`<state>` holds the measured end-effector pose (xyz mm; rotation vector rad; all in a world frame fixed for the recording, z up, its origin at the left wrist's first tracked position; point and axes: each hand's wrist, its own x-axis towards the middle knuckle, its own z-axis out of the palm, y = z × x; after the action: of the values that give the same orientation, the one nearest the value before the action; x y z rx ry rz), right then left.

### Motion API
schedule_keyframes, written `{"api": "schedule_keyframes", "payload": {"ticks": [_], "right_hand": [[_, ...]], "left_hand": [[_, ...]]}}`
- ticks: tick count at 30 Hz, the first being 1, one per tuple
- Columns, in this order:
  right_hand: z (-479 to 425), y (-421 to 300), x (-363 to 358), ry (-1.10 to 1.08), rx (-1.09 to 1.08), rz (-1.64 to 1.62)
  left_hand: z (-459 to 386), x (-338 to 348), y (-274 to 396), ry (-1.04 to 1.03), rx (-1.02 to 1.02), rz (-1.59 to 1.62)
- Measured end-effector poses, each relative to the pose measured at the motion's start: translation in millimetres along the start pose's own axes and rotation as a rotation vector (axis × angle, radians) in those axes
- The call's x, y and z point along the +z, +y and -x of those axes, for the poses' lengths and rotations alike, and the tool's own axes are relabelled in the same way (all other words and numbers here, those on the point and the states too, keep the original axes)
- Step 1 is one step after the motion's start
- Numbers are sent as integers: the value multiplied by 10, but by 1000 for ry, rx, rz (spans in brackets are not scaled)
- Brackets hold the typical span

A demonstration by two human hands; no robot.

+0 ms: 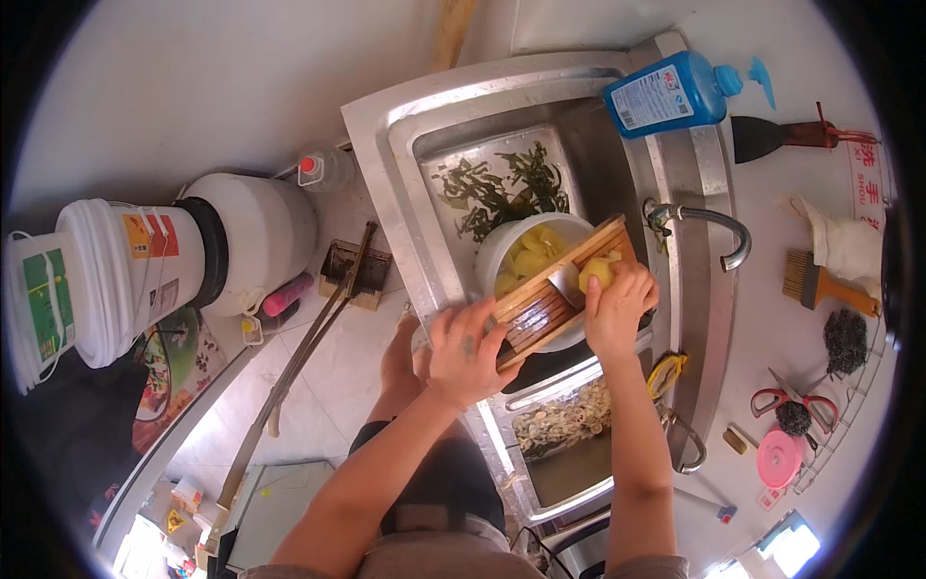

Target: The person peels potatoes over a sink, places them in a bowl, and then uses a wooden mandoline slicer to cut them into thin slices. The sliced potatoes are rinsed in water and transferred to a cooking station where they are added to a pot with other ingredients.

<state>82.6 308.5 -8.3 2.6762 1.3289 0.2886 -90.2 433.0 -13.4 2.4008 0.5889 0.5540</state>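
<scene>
My left hand (470, 351) grips the near left end of a wooden slicer board (539, 315) with a metal blade. My right hand (622, 307) holds a peeled yellow potato (596, 275) against the board, just beyond the blade. Tilted, the slicer lies across the top of a white plastic bowl (492, 253), which stands in the steel sink. Yellow potato pieces (532, 250) lie inside the bowl; the slicer hides part of them. Beyond the bowl, cut green vegetables (499, 188) are spread over the sink bottom.
A blue pump bottle (665, 94) stands on the sink's rim (405, 108), near a curved faucet (712, 217). The nearer basin holds sliced food pieces (568, 420) beside cloudy water. Scissors (794, 402) and brushes hang on the right wall. White buckets (159, 268) and a long-handled dustpan (354, 275) stand left.
</scene>
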Motion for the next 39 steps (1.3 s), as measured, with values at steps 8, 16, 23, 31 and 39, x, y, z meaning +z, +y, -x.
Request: {"api": "schedule_keyframes", "payload": {"ticks": [8,16,23,31,39], "right_hand": [[-190,-163,-354,-199,-18,-323],[-140,-313,-514,-288,-176,-347],[49,-302,-290,-222,-290,-298],[-200,123,-551,-76,-42,-617],[-284,16,-489,33,98,-557]], "left_hand": [[19,-2,-10,-16,4,-13],[52,35,-31,22,20,-23],[56,46,-29,2,12,-15],[38,-15,-13,-15,0,3],[12,11,-19,-19,-3,9]]}}
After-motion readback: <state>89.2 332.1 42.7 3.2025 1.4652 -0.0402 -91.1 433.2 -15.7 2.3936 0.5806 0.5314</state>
